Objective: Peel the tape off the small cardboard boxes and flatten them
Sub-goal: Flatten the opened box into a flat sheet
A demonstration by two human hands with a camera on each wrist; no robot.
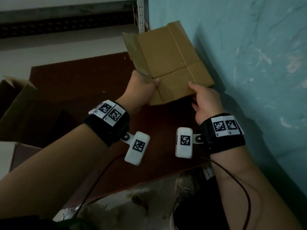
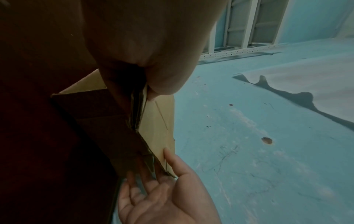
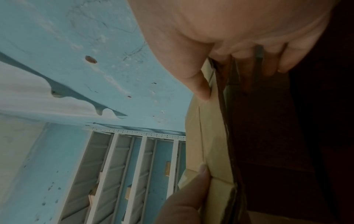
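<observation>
Nearest, both wrists wear black bands with white markers. Beyond them the left hand (image 1: 141,87) pinches the flattened box (image 1: 167,63) at its left edge, thumb on top, beside a strip of tape (image 1: 132,47) still stuck along that side. The right hand (image 1: 205,102) grips the box's near right corner, thumb on top, fingers underneath. That box is held in the air above a brown board (image 1: 79,83), close to the teal wall (image 1: 249,47). An open carton (image 1: 15,103) sits far left.

Dim room, scuffed teal wall (image 1: 249,47), white perforated metal shelving (image 1: 141,14), dark reddish-brown board (image 1: 79,83)
</observation>
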